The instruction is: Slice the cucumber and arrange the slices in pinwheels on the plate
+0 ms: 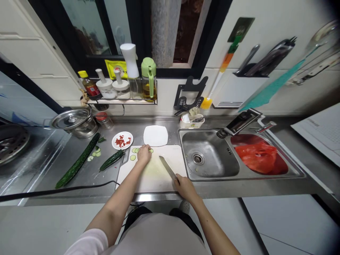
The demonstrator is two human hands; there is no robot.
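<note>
A white cutting board (172, 166) lies before me on the steel counter. My left hand (144, 154) is at its upper part, fingers bent down over a row of cucumber slices (135, 150) that shows on both sides of the fingers. One loose slice (132, 157) lies left of the row. My right hand (184, 186) is closed round the handle of a kitchen knife (168, 167), whose blade points up and left above the board, apart from the slices. A cut piece of cucumber (111, 160) rests by the board's left edge.
Behind the board is a white square plate (155, 135); left of it, a round plate (126, 145) bears chopped red pieces. A long cucumber (78, 163), small trimmings (96, 153) and a lidded pot (77, 122) stand left. A sink (212, 166) adjoins right; a black cable (66, 190) crosses the counter.
</note>
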